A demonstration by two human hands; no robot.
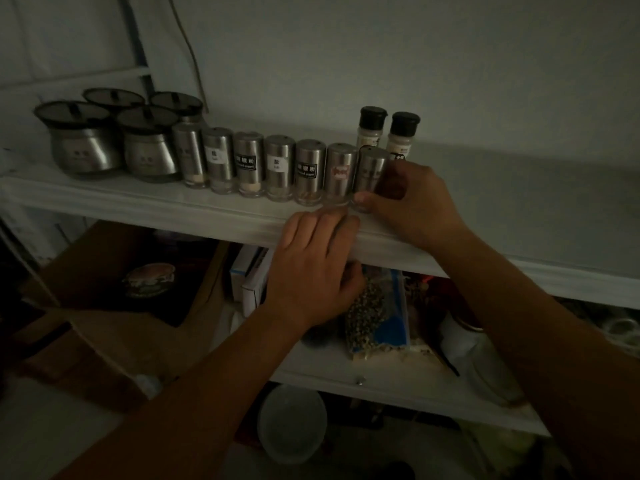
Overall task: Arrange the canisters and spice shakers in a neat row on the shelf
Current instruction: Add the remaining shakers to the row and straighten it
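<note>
1. The right hand (408,199) is wrapped around the upright end shaker (371,176), thumb at its base.
2. The left hand (311,268) lies loose and empty on the shelf (138,202) lip, just below-left.
3. The shaker row (263,168) runs leftward from the right hand; two black-capped bottles (388,133) stand just behind it.

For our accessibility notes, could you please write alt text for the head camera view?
A person's right hand grips the rightmost steel spice shaker in a row of seven on a white shelf, while the left hand rests on the shelf's front edge. Four steel lidded canisters stand left; two black-capped bottles behind.
</note>
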